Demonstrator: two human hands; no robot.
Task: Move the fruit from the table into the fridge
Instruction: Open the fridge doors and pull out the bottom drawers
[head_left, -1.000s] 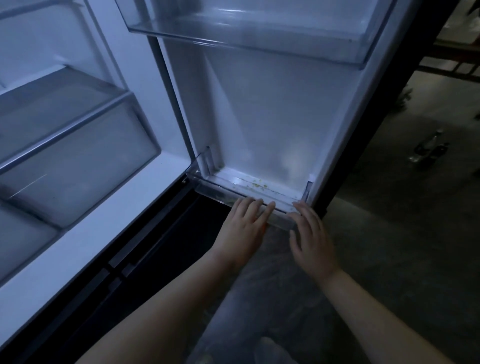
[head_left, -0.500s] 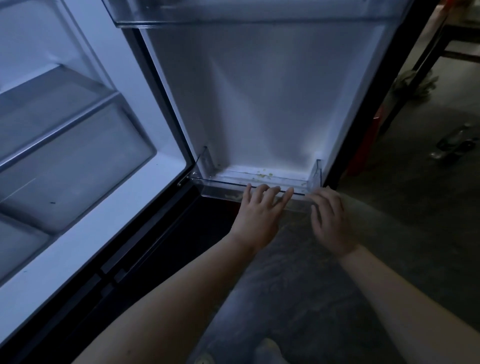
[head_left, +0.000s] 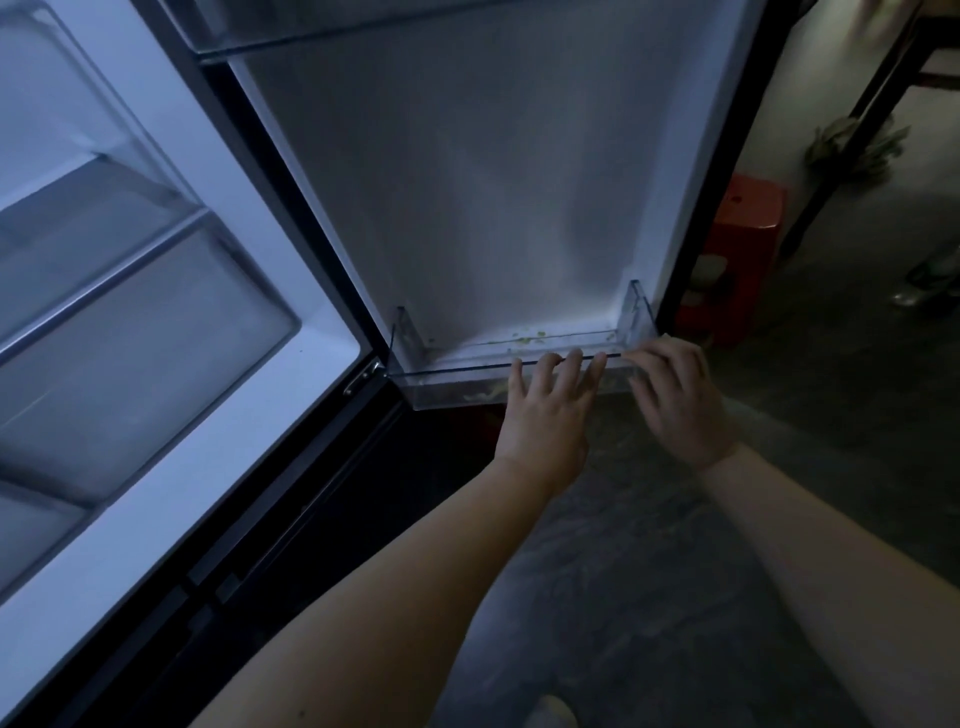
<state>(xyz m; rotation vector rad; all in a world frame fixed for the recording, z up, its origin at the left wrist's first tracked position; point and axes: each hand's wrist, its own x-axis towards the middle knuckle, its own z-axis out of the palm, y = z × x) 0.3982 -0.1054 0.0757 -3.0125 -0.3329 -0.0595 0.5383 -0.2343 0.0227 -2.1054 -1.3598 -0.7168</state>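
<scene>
I see no fruit anywhere, and the fridge (head_left: 156, 322) stands open with its clear door bin (head_left: 467, 382) bare but for green crumbs. My left hand (head_left: 545, 415) and right hand (head_left: 675, 400), both empty with fingers spread on the bin's front rim, have slid rightward along it over the last second; in this dimness I'd guess I'm reseating the bin, not loading.

Both bare forearms reach forward and slightly upward, side by side. The left hand (head_left: 545, 415) lies palm-down with its fingers (head_left: 571, 364) spread and extended, their tips forward. The right hand (head_left: 680, 400) sits just beside it, fingers (head_left: 649, 356) loosely curled and angled inward toward the left fingertips, holding nothing.
</scene>
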